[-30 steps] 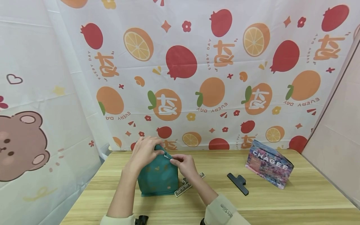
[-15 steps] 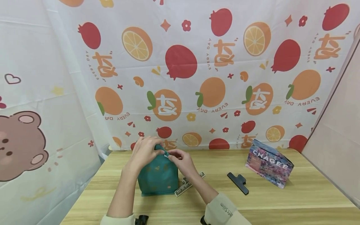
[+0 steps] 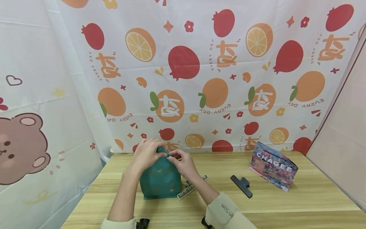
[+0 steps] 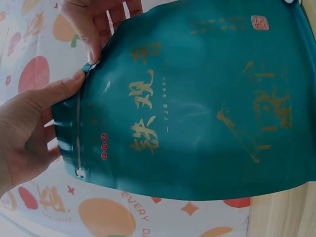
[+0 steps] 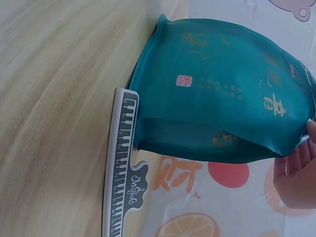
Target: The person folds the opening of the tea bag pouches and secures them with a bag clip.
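A teal tea bag (image 3: 160, 181) with gold lettering stands upright on the table's left half. Near its top runs a zip strip (image 4: 78, 123). My left hand (image 3: 145, 154) grips the folded top edge, its thumb on the near face in the left wrist view. At the top's right part, my right hand (image 3: 184, 163) pinches the edge between thumb and fingers, close to the left thumb. In the right wrist view, part of the right hand (image 5: 296, 180) shows at the bag's mouth. Whether the zip is fully closed cannot be told.
Beside the bag's lower right corner lies a ruler-like piano-key piece (image 5: 121, 163) with a "Music" tab, partly under my right forearm. Farther right are a black bag clip (image 3: 242, 186) and a colourful CHAGEE bag (image 3: 273, 167). Printed curtains (image 3: 186, 73) stand behind the wooden table (image 3: 286, 203).
My right fingertips have slid left and slightly up along the bag's top edge, toward the left thumb. The left hand and bag stay nearly still.
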`<state>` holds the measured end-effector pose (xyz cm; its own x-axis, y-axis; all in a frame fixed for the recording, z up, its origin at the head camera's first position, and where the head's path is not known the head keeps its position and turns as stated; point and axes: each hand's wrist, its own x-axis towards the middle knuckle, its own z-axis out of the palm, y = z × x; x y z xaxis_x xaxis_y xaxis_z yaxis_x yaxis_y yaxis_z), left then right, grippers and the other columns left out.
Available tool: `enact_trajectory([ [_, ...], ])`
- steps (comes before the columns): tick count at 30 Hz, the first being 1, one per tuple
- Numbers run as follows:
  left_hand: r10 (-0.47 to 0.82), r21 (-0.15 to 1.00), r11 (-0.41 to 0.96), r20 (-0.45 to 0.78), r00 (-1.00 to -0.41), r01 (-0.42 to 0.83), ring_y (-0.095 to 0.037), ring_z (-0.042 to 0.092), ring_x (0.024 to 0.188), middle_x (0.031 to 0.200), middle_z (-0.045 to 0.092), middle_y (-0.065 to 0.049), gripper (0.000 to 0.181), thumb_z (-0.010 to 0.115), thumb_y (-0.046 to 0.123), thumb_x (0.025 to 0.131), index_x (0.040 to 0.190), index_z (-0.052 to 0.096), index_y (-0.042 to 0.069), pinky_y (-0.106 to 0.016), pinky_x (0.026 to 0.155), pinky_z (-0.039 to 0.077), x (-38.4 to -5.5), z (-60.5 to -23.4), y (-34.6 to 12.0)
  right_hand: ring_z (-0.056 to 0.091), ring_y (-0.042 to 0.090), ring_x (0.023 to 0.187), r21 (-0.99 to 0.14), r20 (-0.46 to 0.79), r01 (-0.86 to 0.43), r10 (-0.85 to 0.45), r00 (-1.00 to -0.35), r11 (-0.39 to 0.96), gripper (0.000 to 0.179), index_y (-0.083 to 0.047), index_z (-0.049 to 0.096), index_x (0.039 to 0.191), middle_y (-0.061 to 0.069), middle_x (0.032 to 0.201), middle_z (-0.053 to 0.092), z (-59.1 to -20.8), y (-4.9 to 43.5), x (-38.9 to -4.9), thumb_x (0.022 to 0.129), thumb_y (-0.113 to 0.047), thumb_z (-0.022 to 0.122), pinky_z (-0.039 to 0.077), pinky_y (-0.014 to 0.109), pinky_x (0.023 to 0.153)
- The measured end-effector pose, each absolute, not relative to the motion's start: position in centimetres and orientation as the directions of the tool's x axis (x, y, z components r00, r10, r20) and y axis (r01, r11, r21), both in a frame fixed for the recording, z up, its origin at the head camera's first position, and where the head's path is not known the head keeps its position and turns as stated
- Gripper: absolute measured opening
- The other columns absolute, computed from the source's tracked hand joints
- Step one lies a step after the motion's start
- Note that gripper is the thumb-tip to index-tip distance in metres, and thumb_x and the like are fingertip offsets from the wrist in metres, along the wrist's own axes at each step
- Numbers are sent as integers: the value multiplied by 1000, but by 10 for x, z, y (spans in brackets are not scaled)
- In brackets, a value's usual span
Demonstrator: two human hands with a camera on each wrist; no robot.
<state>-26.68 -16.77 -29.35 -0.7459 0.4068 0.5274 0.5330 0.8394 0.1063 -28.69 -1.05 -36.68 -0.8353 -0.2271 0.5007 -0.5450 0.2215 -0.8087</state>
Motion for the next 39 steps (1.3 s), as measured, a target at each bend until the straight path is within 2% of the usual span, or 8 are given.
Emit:
enact_trajectory([
  [8, 379, 198, 841, 450, -809, 504, -27, 56, 93, 93, 65, -2, 24, 72, 26, 80, 97, 66, 9, -48, 86, 36, -266, -285, -176, 56, 13, 73, -806, 509, -544, -196, -838, 231, 8, -2, 66, 91, 1, 83, 63, -365, -13, -289, 87, -8, 64, 47, 25, 66],
  [14, 381, 191, 850, 422, -823, 492, -26, 60, 88, 92, 65, -4, 25, 72, 24, 80, 97, 66, 7, -48, 87, 38, -264, -282, -181, 55, 13, 73, -820, 493, -528, -194, -848, 223, 6, -2, 65, 90, 0, 81, 62, -364, -15, -287, 87, -6, 63, 47, 24, 64],
  [22, 404, 140, 826, 529, -746, 546, -18, 58, 71, 76, 63, 2, 15, 76, 20, 75, 84, 67, 11, -41, 73, 44, -269, -288, -181, 56, 12, 72, -815, 501, -529, -171, -848, 237, 4, -3, 66, 87, 0, 79, 61, -365, -17, -289, 85, -5, 65, 46, 25, 64],
  [28, 420, 148, 794, 568, -708, 590, -13, 53, 64, 69, 58, 9, 13, 76, 17, 75, 77, 63, 17, -35, 64, 43, -272, -290, -182, 54, 11, 67, -807, 520, -540, -146, -842, 240, 6, -2, 66, 84, -1, 75, 61, -364, -16, -289, 83, -7, 67, 46, 25, 61],
  [32, 420, 161, 791, 559, -715, 590, -12, 53, 65, 70, 58, 9, 13, 75, 17, 76, 78, 63, 17, -38, 69, 43, -272, -291, -182, 53, 10, 65, -810, 520, -539, -144, -842, 232, 6, -2, 66, 83, -2, 74, 60, -364, -16, -289, 83, -8, 67, 45, 24, 59],
  [36, 416, 184, 804, 506, -755, 566, -16, 57, 72, 77, 61, 6, 11, 73, 20, 79, 84, 64, 15, -44, 80, 41, -271, -289, -182, 53, 10, 66, -812, 518, -539, -147, -842, 223, 6, -2, 66, 85, -2, 75, 60, -364, -16, -289, 83, -7, 68, 45, 24, 59],
  [39, 416, 206, 808, 466, -781, 553, -18, 59, 76, 80, 63, 5, 14, 73, 24, 79, 87, 66, 14, -46, 83, 40, -271, -287, -181, 53, 10, 67, -812, 519, -541, -153, -841, 220, 5, -2, 66, 86, -1, 75, 60, -364, -15, -290, 83, -6, 68, 45, 24, 59],
])
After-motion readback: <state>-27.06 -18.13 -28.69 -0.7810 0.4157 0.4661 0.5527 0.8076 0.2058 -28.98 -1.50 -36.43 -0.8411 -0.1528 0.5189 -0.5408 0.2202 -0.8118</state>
